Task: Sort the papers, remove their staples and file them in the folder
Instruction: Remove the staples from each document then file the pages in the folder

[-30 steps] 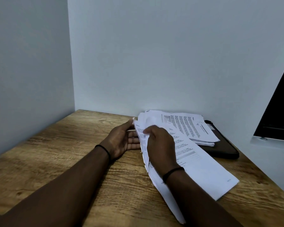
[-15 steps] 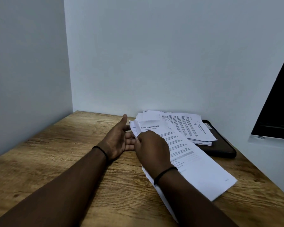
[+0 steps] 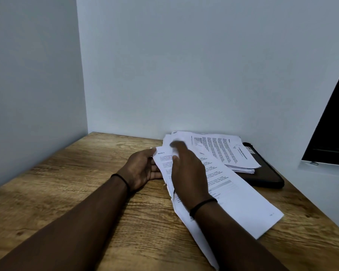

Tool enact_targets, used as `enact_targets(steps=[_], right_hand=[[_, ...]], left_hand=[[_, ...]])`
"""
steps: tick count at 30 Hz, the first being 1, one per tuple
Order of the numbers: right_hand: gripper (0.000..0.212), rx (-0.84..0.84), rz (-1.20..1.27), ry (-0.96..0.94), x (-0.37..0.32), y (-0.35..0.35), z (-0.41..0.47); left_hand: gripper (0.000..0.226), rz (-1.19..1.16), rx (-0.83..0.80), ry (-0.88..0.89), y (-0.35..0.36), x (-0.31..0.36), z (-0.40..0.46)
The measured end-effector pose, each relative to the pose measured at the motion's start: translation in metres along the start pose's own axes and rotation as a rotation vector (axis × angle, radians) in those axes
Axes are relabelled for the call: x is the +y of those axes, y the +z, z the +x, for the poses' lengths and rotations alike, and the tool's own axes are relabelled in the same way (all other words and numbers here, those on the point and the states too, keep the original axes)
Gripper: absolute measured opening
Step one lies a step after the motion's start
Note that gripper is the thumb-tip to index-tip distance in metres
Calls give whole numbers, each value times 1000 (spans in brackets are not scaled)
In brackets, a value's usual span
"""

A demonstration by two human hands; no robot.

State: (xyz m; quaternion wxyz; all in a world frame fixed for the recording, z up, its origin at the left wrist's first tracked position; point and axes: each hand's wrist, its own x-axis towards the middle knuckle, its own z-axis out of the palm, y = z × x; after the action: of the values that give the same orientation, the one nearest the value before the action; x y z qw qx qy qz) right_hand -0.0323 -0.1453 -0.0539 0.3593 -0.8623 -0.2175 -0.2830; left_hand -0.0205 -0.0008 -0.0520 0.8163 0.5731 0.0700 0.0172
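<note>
Nearest us, at about six o'clock, our two bare forearms reach out over the brown wood-grain table (image 3: 70, 184), each wrist wearing a thin black band. Our left hand (image 3: 143, 169) lies at the left edge of the loose white printed sheets (image 3: 243, 200), fingers half curled and steadying that edge; whether it truly pinches a page we cannot tell. Our right hand (image 3: 186, 171) rests on top of the same sheets, its fingertips blurred at their upper corner, apparently turning a page; its exact hold is unclear.

These sheets run from five o'clock up to twelve. On the uppermost exposed page we read "Section 4"; the lines beneath are too small to read.

Farther off, at one o'clock, a second stack of white printed pages (image 3: 225, 151) lies on the dark brown flat folder (image 3: 266, 177), which sits closed against the wall. A small pale label shows near the folder's far corner, unreadable.

We judge the task to be early: sorting is under way, no staple or removal tool shows, and nothing appears filed inside the folder yet.
</note>
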Motion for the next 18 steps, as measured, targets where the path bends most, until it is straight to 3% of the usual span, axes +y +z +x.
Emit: enact_targets(steps=[2, 5, 10, 14, 18], right_hand=[[28, -96, -123, -8, -3, 1, 0], [42, -173, -220, -33, -5, 1, 0], [25, -84, -349, -83, -8, 5, 0], [22, -80, -181, 61, -5, 2, 0], [23, 75, 145, 180, 1, -2, 0]], left_hand=[[36, -16, -3, -11, 0, 0, 0], [35, -52, -8, -14, -1, 0, 2], [36, -19, -99, 1, 1, 1, 1], [37, -5, -90, 10, 0, 0, 1], [41, -19, -59, 15, -1, 0, 0]])
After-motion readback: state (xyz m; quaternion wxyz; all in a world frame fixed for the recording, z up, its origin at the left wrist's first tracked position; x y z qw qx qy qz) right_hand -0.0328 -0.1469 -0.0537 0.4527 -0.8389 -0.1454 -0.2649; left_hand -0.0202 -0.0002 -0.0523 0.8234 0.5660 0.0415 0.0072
